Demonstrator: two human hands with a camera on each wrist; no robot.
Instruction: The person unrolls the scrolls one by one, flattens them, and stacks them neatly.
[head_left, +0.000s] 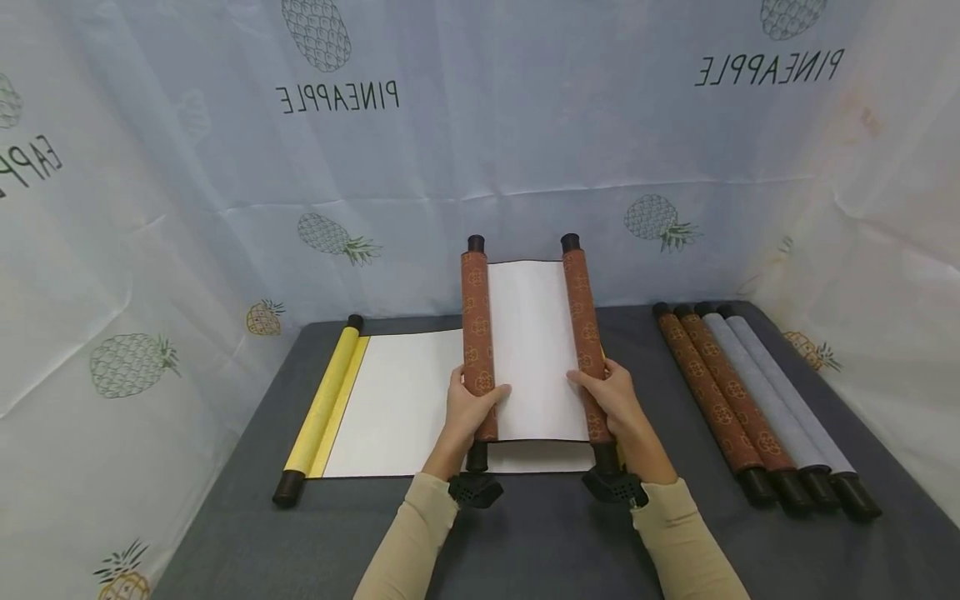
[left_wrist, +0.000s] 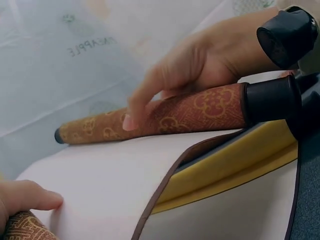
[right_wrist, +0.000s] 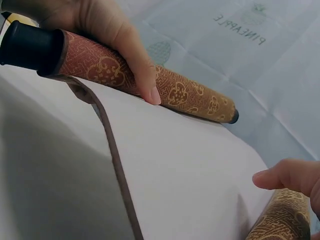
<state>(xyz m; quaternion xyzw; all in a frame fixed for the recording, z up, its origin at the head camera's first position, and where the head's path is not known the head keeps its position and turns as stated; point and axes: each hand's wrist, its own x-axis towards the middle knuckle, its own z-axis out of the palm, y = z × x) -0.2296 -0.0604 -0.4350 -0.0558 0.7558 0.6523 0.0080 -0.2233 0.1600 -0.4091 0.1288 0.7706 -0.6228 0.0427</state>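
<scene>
A partly unrolled hanging scroll (head_left: pixel 531 350) with brown patterned rolls and black end knobs is held up, white paper stretched between its rolls. My left hand (head_left: pixel 471 406) grips the left brown roll (head_left: pixel 477 333), its thumb lying over the paper's edge. On the other side my right hand (head_left: pixel 611 393) holds the right brown roll (head_left: pixel 582 321) the same way. In the left wrist view the right hand's fingers (left_wrist: pixel 132 117) lie over that roll. Underneath, an unrolled yellow-edged scroll (head_left: pixel 405 400) lies on the table, partly hidden by the brown one.
The yellow scroll's left roll (head_left: pixel 326 404) lies at the table's left. Several rolled scrolls lie side by side at the right: brown patterned ones (head_left: pixel 712 400) and pale grey ones (head_left: pixel 780 392). A pineapple-print curtain (head_left: pixel 480 150) hangs behind the dark grey table (head_left: pixel 540 542).
</scene>
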